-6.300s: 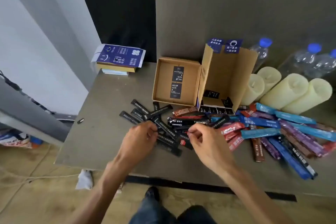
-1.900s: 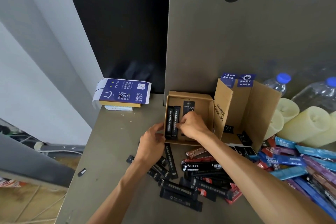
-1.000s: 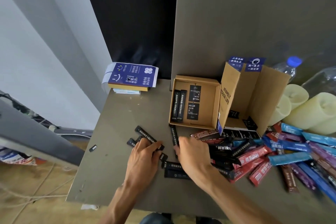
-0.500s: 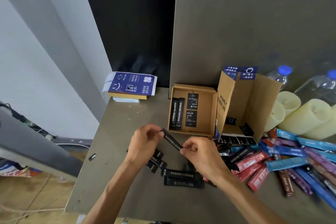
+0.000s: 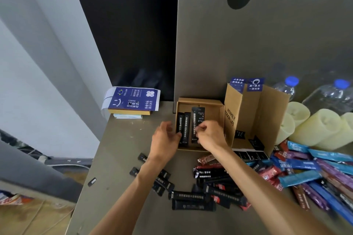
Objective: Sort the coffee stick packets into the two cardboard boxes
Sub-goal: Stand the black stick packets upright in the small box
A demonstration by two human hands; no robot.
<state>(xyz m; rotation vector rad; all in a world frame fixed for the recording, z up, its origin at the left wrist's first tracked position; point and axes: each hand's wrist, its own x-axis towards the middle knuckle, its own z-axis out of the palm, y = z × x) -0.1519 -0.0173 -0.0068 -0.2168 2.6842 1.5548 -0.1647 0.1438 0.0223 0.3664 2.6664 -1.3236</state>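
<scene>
So the right hand is pinching the near end of a slim black stick packet between thumb and fingertips. The packet is glossy foil with tiny white print and sits inside the shallow cardboard box right in front of both hands. Just left of it, two more black packets lie side by side along the box's left wall. The left hand is loosely curled with its fingertips at that wall, and nothing shows in its grip. A black label on the box floor is half hidden behind the pinched packet, so I can't read it fully. To the right of the right hand a taller cardboard box stands with matte brown flaps up and blue stickers on top. Below the wrists is a messy heap of loose black packets on the smooth grey bench, some tucked under the forearms. Further right is a shiny spread of coloured packets in blue, purple and red, cut off at the frame edge. Beyond them are cream ribbed cylinders and clear bottles, too blurry to make out.
</scene>
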